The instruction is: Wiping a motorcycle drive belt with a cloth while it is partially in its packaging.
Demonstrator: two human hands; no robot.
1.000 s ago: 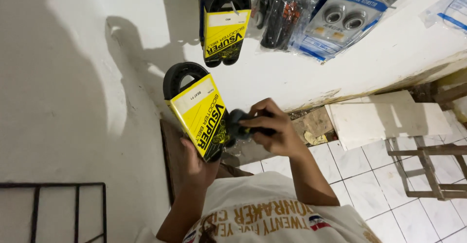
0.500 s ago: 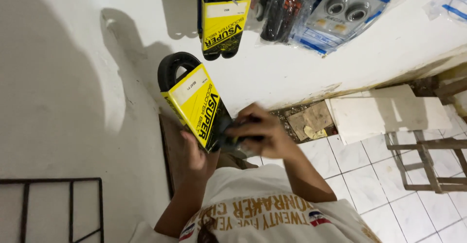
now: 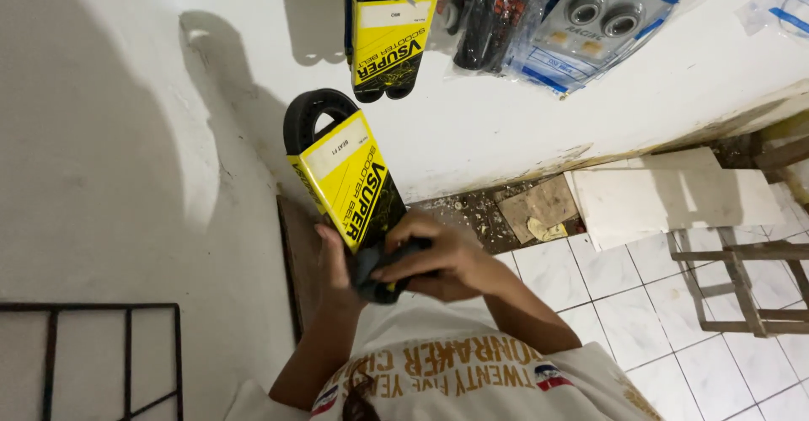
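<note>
A black rubber belt in a yellow cardboard sleeve (image 3: 350, 176) stands tilted in front of my chest, its loop end pointing up toward the wall. My left hand (image 3: 333, 271) grips the sleeve's lower edge from behind. My right hand (image 3: 438, 257) is closed over the belt's black lower end, fingers wrapped around it. A second belt of the same kind, in a yellow sleeve (image 3: 389, 37), hangs on the white wall above.
Clear plastic packs of small parts (image 3: 581, 25) hang on the wall at upper right. A wooden stool frame (image 3: 742, 282) stands on the white floor tiles at right. Loose tile slabs (image 3: 666, 198) lie by the wall base. A black metal grid (image 3: 93, 358) sits at lower left.
The belt and both hands have shifted slightly lower in view and closer to my chest. My right hand has slid further over the belt's lower end.
</note>
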